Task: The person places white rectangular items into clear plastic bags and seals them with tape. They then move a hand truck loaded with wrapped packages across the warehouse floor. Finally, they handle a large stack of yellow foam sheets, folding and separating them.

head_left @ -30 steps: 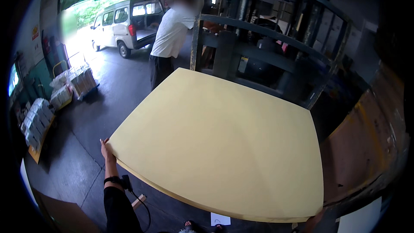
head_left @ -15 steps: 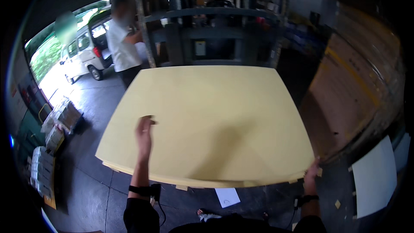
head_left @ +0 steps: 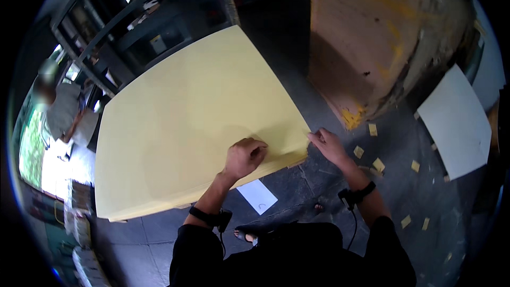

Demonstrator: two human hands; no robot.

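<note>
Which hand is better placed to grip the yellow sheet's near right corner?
The right hand, probably: its fingers are at the right edge of the yellow sheet, close to that corner. The left hand is curled over the sheet, farther in.

The left hand [head_left: 245, 158] is over the near right part of the sheet stack [head_left: 175, 122], the right hand [head_left: 326, 146] at its right edge. Behind stands a metal frame [head_left: 143, 13]; a person [head_left: 65, 109] is at left. Right lie a big box [head_left: 366, 37], floor scraps [head_left: 378, 165] and, farther right, a panel [head_left: 459, 127].
</note>
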